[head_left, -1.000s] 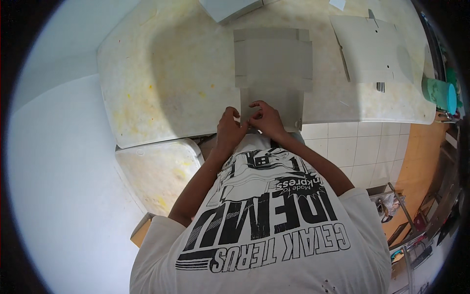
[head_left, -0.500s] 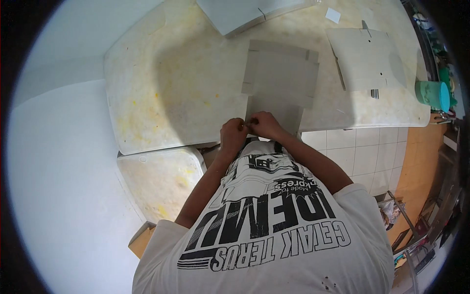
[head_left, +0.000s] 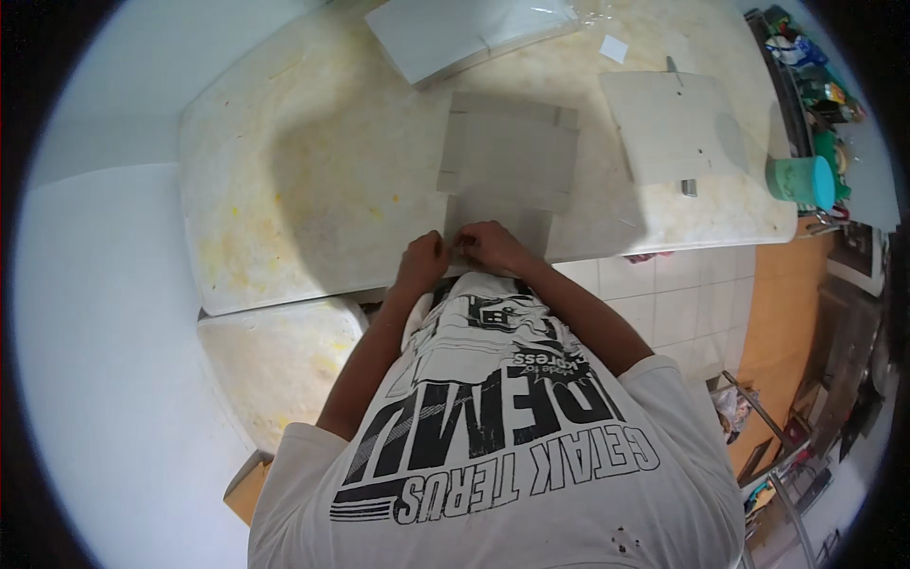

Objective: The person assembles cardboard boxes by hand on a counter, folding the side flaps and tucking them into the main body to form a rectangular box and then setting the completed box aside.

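A flat grey cardboard box blank (head_left: 509, 150) with slits along its sides lies on the stained white table (head_left: 351, 190). Its near flap reaches the table's front edge by my body. Over the left corner of that flap, my right hand (head_left: 493, 248) has its fingers bent together in a pinch. Just left of it, my left hand (head_left: 423, 258) is closed too, thumb toward the right hand. A narrow gap parts the two hands. Anything between the fingertips is too small or hidden to name.
At the back stands a stack of white sheets (head_left: 464, 38), with a small white square (head_left: 613, 48) beside it. A pale board (head_left: 675, 128) lies to the right, a small metal piece (head_left: 689, 188) at its near edge. A turquoise cup (head_left: 802, 182) sits by the right edge.
My hands have drawn slightly apart, the left one moving away from the right. The whole view has shifted a little; the cardboard and the other things stay where they were on the table.
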A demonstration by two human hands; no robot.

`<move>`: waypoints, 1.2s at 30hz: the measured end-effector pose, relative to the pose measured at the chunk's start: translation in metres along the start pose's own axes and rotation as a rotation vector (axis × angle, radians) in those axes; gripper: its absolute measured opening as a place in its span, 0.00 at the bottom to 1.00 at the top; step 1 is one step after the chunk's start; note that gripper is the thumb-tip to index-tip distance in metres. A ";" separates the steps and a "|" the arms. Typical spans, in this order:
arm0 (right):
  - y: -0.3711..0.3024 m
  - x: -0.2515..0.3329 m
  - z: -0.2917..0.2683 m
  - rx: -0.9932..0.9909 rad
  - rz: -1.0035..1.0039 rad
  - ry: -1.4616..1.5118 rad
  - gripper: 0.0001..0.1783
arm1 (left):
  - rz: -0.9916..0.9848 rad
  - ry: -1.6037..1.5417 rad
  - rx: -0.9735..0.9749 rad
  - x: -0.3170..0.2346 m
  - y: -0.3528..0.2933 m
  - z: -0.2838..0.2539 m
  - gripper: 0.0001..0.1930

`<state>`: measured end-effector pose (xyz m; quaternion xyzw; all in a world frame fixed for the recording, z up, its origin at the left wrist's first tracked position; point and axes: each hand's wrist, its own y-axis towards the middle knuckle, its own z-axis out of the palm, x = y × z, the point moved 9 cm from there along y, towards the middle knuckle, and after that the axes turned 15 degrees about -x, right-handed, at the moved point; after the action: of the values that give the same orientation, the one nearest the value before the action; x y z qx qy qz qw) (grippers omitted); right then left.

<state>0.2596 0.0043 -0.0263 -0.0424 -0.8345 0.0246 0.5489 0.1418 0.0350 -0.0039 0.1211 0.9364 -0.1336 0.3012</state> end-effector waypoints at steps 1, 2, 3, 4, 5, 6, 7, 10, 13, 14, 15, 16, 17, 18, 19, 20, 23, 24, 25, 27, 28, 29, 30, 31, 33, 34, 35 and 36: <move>-0.001 0.000 -0.023 -0.079 0.112 0.046 0.11 | 0.040 0.048 0.037 -0.001 0.003 0.000 0.07; -0.006 -0.001 -0.045 -0.161 0.227 0.091 0.10 | 0.081 0.094 0.076 -0.002 0.004 0.003 0.08; -0.018 -0.006 -0.085 -0.424 0.312 0.208 0.10 | 0.093 0.073 0.085 -0.003 0.005 0.005 0.08; -0.041 -0.016 -0.125 -0.683 0.386 0.327 0.10 | 0.081 0.079 0.063 -0.001 0.004 0.003 0.08; -0.063 -0.025 -0.156 -0.791 0.414 -0.003 0.12 | 0.075 0.088 0.046 -0.001 0.004 0.003 0.08; -0.076 -0.043 -0.150 -0.580 0.491 -0.117 0.14 | 0.117 0.115 0.060 -0.006 0.004 0.004 0.07; -0.088 -0.046 -0.138 -0.360 0.563 -0.225 0.17 | 0.126 0.104 0.067 -0.006 0.005 0.007 0.07; -0.101 -0.049 -0.101 -0.192 0.692 -0.143 0.23 | 0.149 0.102 0.052 -0.003 0.007 0.014 0.07; -0.104 -0.048 -0.100 -0.179 0.682 -0.188 0.24 | 0.194 0.025 -0.029 -0.007 0.006 0.010 0.09; -0.099 -0.046 -0.101 -0.181 0.616 -0.235 0.24 | 0.160 0.044 -0.011 -0.006 0.006 0.012 0.09; -0.098 -0.045 -0.101 -0.186 0.611 -0.237 0.24 | 0.126 0.063 0.007 -0.004 0.006 0.012 0.09; -0.096 -0.036 -0.101 -0.162 0.597 -0.326 0.24 | 0.127 0.061 0.001 -0.002 0.005 0.012 0.09; -0.094 -0.030 -0.100 -0.137 0.583 -0.416 0.23 | 0.102 0.053 -0.005 0.002 0.003 0.012 0.09; -0.093 -0.030 -0.097 -0.137 0.579 -0.418 0.23 | 0.075 0.045 -0.011 0.007 0.003 0.012 0.09; -0.094 -0.031 -0.092 -0.115 0.583 -0.414 0.23 | 0.074 0.042 -0.011 0.005 0.003 0.009 0.09; -0.096 -0.033 -0.088 -0.091 0.588 -0.409 0.23 | 0.049 0.090 0.013 0.007 0.005 0.008 0.08; -0.100 -0.028 -0.091 -0.169 0.600 -0.352 0.22 | 0.048 0.136 0.043 0.004 0.007 0.002 0.08; -0.104 -0.031 -0.088 -0.159 0.602 -0.353 0.22 | 0.083 0.134 0.046 0.001 0.005 0.002 0.08; -0.105 -0.034 -0.087 -0.182 0.598 -0.309 0.22 | 0.080 0.135 0.047 0.002 0.005 0.001 0.08; -0.109 -0.044 -0.083 -0.202 0.596 -0.263 0.22 | 0.036 0.136 0.025 0.006 0.005 -0.002 0.09; -0.109 -0.041 -0.083 -0.249 0.535 -0.204 0.21 | 0.034 0.137 0.029 0.005 0.003 -0.002 0.09; -0.109 -0.039 -0.085 -0.295 0.475 -0.144 0.21 | -0.012 0.131 0.064 0.009 0.000 -0.001 0.09; -0.111 -0.043 -0.085 -0.293 0.479 -0.141 0.21 | -0.057 0.127 0.099 0.012 -0.003 0.000 0.10; -0.108 -0.040 -0.087 -0.269 0.502 -0.140 0.19 | -0.058 0.129 0.099 0.010 -0.005 -0.003 0.10; -0.104 -0.039 -0.087 -0.244 0.524 -0.136 0.18 | -0.068 0.195 0.189 0.008 -0.013 0.000 0.11; -0.100 -0.038 -0.090 -0.275 0.499 -0.233 0.16 | -0.067 0.200 0.189 0.000 -0.015 -0.003 0.11; -0.095 -0.033 -0.094 -0.303 0.474 -0.332 0.14 | 0.113 0.229 -0.135 -0.029 -0.009 -0.029 0.13; -0.092 -0.029 -0.093 -0.303 0.474 -0.330 0.14 | 0.294 0.253 -0.460 -0.057 -0.013 -0.052 0.14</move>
<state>0.3525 -0.0902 -0.0083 -0.3121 -0.8732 0.0336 0.3728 0.1551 0.0310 0.0734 0.1998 0.9445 0.1431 0.2180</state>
